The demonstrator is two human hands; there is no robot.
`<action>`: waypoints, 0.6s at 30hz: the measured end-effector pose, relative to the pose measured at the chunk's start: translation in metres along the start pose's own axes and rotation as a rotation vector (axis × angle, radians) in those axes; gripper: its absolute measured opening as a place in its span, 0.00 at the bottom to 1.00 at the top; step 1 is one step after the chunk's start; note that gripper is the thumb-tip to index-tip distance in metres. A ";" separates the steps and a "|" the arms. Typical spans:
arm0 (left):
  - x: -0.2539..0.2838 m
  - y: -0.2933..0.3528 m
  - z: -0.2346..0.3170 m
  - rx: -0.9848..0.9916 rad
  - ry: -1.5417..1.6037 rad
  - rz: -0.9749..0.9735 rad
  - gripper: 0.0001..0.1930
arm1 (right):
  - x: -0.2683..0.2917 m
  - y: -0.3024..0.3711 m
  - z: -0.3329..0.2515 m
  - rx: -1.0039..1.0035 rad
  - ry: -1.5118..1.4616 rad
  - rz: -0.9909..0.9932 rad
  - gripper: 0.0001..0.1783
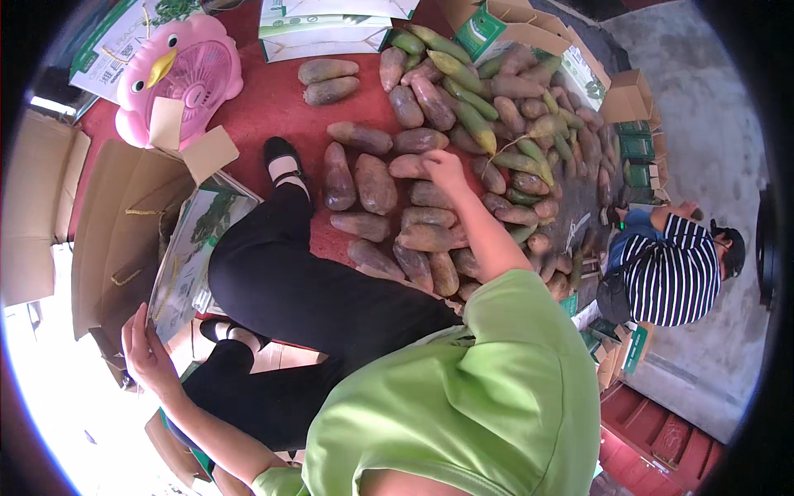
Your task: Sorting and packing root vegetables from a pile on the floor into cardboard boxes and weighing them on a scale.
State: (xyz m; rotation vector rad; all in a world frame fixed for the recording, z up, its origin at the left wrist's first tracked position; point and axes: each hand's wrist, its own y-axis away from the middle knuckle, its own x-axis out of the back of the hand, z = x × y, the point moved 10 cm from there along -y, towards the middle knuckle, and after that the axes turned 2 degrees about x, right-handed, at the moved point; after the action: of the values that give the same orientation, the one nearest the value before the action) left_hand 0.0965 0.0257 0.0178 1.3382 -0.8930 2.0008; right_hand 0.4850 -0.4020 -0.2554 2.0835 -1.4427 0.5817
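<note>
My right hand (447,172) reaches over the pile, its fingers closed on the end of a reddish-brown radish (408,167). Shiny reddish-brown radishes (375,184) lie around it on the red floor covering, some apart and some packed together. Longer green radishes (473,126) lie in the heap beyond. My left hand (149,355) is low at the left, fingers stretched out, beside the edge of a white and green printed carton (198,240). It seems to touch that edge, with nothing visible held in it.
An open brown cardboard box (124,223) stands at the left. A pink bird-shaped fan (186,78) is at the far left, and a white and green carton (325,37) at the far edge. More open cartons (633,95) line the right. Another person in stripes (672,269) bends there.
</note>
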 end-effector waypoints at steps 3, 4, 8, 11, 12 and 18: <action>-0.003 -0.001 -0.005 0.017 -0.001 0.007 0.15 | 0.030 -0.005 0.084 0.003 0.190 0.096 0.11; -0.001 0.000 -0.005 0.009 -0.001 0.022 0.14 | 0.038 -0.002 0.113 -0.153 0.150 0.119 0.12; -0.003 0.000 -0.005 0.032 0.013 0.022 0.14 | 0.081 -0.001 0.125 -0.207 0.294 0.217 0.13; -0.003 0.004 -0.010 0.022 0.087 0.034 0.14 | 0.102 -0.016 0.122 -0.304 0.424 0.246 0.16; -0.003 0.004 -0.011 0.023 0.085 0.030 0.14 | 0.112 -0.022 0.126 -0.354 0.500 0.271 0.17; -0.004 0.009 -0.015 0.014 0.021 -0.006 0.14 | 0.129 -0.063 0.114 -0.389 0.648 0.243 0.29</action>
State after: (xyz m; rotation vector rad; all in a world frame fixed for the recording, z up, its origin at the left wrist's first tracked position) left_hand 0.0828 0.0312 0.0075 1.3233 -0.8660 2.0166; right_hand 0.5927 -0.5490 -0.2743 1.2623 -1.2882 0.8879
